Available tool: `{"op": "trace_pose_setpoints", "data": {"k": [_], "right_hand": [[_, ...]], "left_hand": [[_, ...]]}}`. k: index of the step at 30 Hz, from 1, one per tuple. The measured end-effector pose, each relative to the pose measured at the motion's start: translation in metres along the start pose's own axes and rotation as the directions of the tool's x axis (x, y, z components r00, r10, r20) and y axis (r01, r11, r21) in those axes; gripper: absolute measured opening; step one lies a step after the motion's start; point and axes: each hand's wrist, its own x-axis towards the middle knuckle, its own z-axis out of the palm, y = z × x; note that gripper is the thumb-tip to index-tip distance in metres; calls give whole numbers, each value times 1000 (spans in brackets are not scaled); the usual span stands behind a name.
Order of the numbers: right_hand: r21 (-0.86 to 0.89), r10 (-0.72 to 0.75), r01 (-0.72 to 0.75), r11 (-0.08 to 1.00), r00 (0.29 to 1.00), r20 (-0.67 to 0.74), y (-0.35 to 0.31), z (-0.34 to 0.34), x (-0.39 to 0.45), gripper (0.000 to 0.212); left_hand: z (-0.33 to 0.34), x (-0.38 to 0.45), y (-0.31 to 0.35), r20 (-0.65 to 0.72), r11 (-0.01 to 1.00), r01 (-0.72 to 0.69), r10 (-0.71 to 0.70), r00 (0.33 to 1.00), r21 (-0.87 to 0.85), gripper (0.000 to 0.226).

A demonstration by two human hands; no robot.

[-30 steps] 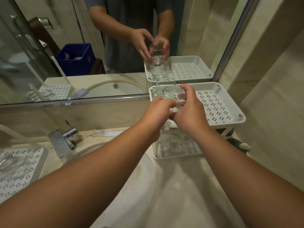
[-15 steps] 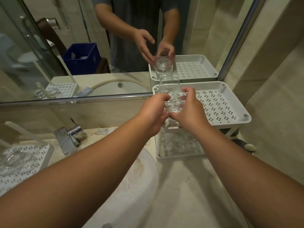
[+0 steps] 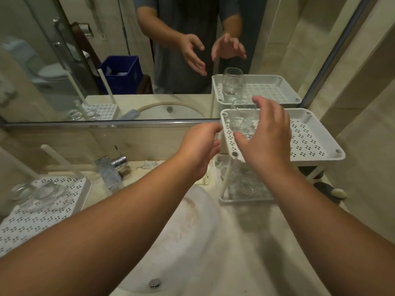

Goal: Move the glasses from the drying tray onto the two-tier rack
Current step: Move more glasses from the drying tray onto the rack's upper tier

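Standing upright at the near-left corner of the rack's [image 3: 316, 144] top tier, 1 glass [image 3: 242, 118] is flanked by the left hand [image 3: 201, 148] and right hand [image 3: 267, 137], fingers spread, nothing held.

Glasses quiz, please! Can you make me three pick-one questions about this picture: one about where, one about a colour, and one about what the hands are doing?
1. Where does the upright glass by the hands stand?
A. in the sink
B. on the rack's top tier
C. on the floor

2. What colour is the crate seen in the mirror?
A. red
B. yellow
C. blue

3. What are the left hand and right hand doing?
A. both open, holding nothing
B. both gripping the glass
C. turning the tap

Answers: B, the glass sits on the perforated upper shelf; C, the crate is plainly blue; A, the fingers are spread and empty.
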Motion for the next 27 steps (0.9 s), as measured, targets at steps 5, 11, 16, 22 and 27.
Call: {"op": "trace_pose_setpoints", "data": {"k": [5,11,16,22,27], "right_hand": [[55,-106,106,993,994,-1,-59,8,-9,65],[292,-178,138,947,977,115,-152,55,-31,59],[448,-290,181,875,938,189,-236,106,-58,58],[555,-413,168,815,840,352,-330,182,-102,54],[497,-476,190,847,689,547,-375,253,-140,54]], "left_hand": [[-55,-17,23,-58,999,-47,48,997,15,17],[-149,-40,50,-202,996,-83,86,976,25,14],[-245,-61,65,-354,995,-100,104,929,31,5],[-361,-85,63,-501,997,-37,0,865,-65,6],[-439,-99,50,-600,990,51,-121,791,-132,7]]}}
